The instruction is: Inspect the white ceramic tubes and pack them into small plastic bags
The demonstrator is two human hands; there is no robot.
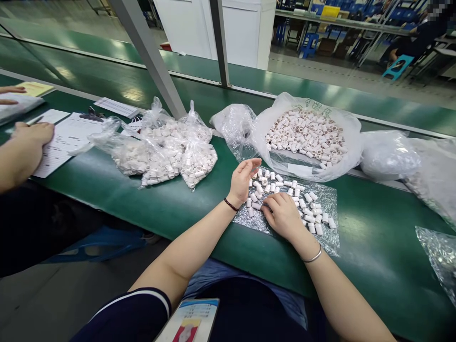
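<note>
Short white tube pieces [278, 184] lie scattered on a clear plastic sheet [329, 195] on the green bench. My left hand [245, 179] is at the sheet's left edge, beside the pieces, with fingers loosely stretched and nothing visible in it. Over the middle of the pieces is my right hand [283, 213], palm down. Its fingers are bent inward and the thumb is near a white piece [255, 205]; what lies under the fingertips is hidden. Behind the sheet, a large open plastic bag [351, 128] holds a heap of the same tubes.
Several filled clear bags [160, 156] stand to the left. A co-worker's hand [33, 133] rests on a printed sheet [69, 142] at far left. More plastic bags [390, 154] lie to the right. A grey metal post [149, 52] rises behind the filled bags.
</note>
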